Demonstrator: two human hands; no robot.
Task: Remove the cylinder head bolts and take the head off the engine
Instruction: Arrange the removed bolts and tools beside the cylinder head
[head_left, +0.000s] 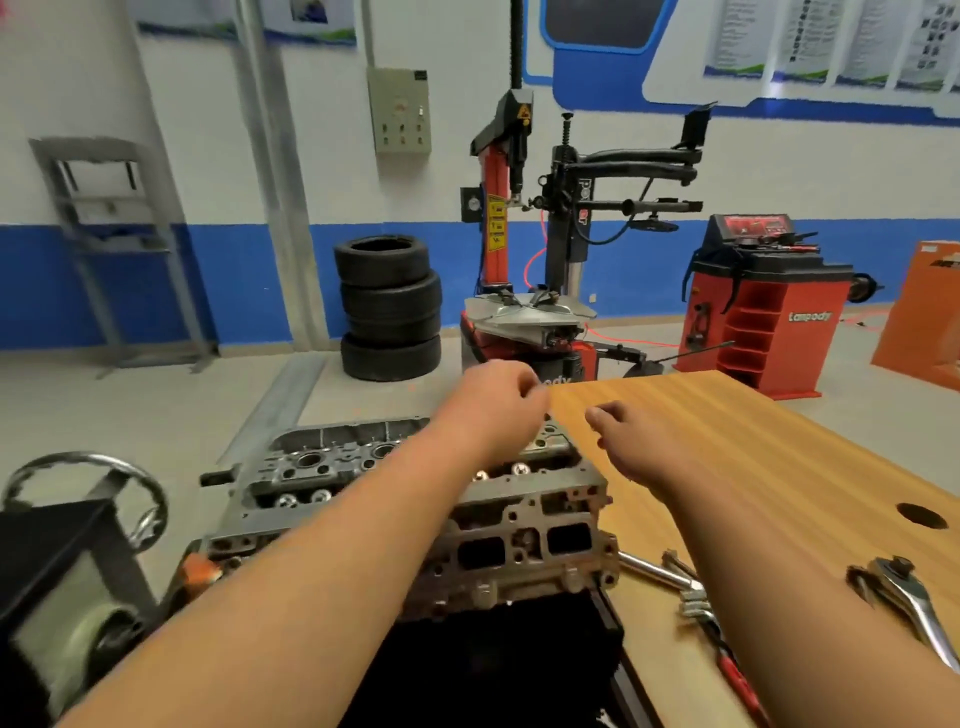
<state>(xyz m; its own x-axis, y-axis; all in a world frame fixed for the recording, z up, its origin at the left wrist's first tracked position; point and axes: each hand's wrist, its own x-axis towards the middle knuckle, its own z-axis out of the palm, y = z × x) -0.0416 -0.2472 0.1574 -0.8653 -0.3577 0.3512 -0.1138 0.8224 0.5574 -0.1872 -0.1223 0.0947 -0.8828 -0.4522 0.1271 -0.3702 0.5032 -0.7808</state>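
Observation:
The grey metal cylinder head (524, 530) sits on the engine in front of me, its top face with round bores and shiny valve parts showing. My left hand (498, 400) hovers over the head's far right end, fingers curled shut, with nothing visible in them. Beside it, over the edge of the wooden table, my right hand (639, 447) is loosely curled, thumb apart from the fingers, and holds nothing. My left forearm hides the middle of the head. Loose bolts (685, 577) lie on the table near the head.
On the wooden table (753, 447) lie a chrome bar (647, 569), a ratchet wrench (914, 603) and a red-handled tool (735, 675). A steel handwheel (78, 467) is at the left. Stacked tyres (389, 306), a tyre changer (530, 312) and a red wheel balancer (763, 312) stand behind.

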